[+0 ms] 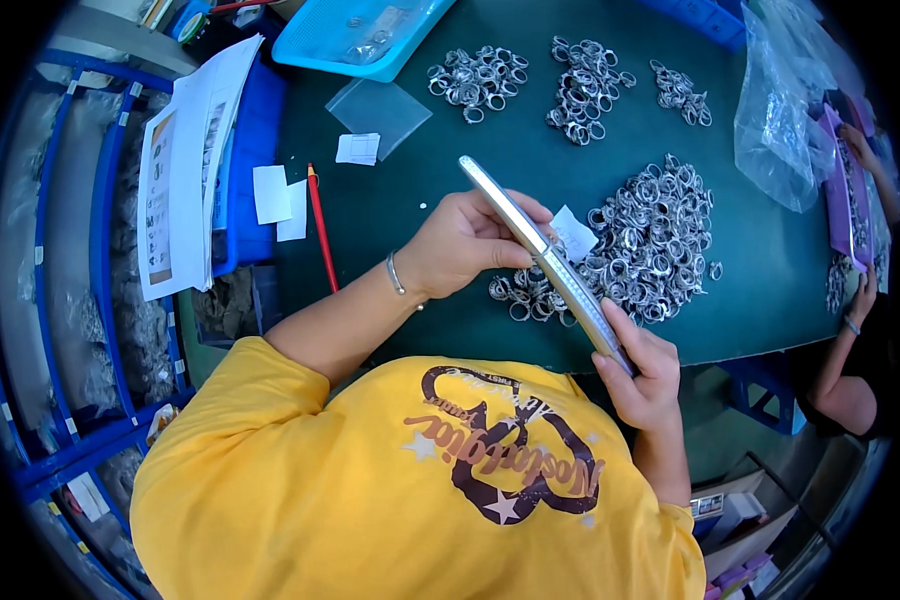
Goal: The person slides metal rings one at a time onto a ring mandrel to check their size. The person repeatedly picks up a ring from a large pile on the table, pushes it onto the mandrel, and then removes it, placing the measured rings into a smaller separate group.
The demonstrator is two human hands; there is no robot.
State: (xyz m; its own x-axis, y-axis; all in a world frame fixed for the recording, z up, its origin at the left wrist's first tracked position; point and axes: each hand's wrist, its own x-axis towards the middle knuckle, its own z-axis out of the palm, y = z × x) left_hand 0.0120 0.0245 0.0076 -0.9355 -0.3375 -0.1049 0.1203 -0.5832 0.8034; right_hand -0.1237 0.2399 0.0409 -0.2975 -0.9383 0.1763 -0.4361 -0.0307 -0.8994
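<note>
Slanting across the middle is a long silver ring mandrel (573, 290) with fine markings on its lower half. My right hand (645, 370) is closed round its thicker, near end. At mid-length, my left hand (468, 240) closes its thumb and fingers against the mandrel. A line crosses the mandrel there; whether a ring sits on it I cannot tell. Beyond my right hand lies a big heap of silver rings (660, 240), with a small white paper slip (573, 234) at its left edge. Further rings (525, 298) lie partly hidden beneath the mandrel.
Three smaller ring piles (478, 80) (585, 90) (681, 92) lie at the back. A red pencil (322, 230), a plastic bag (380, 115) and a light-blue tray (345, 60) are leftward. A co-worker's hands (858, 290) hold a purple tray (842, 195) at right.
</note>
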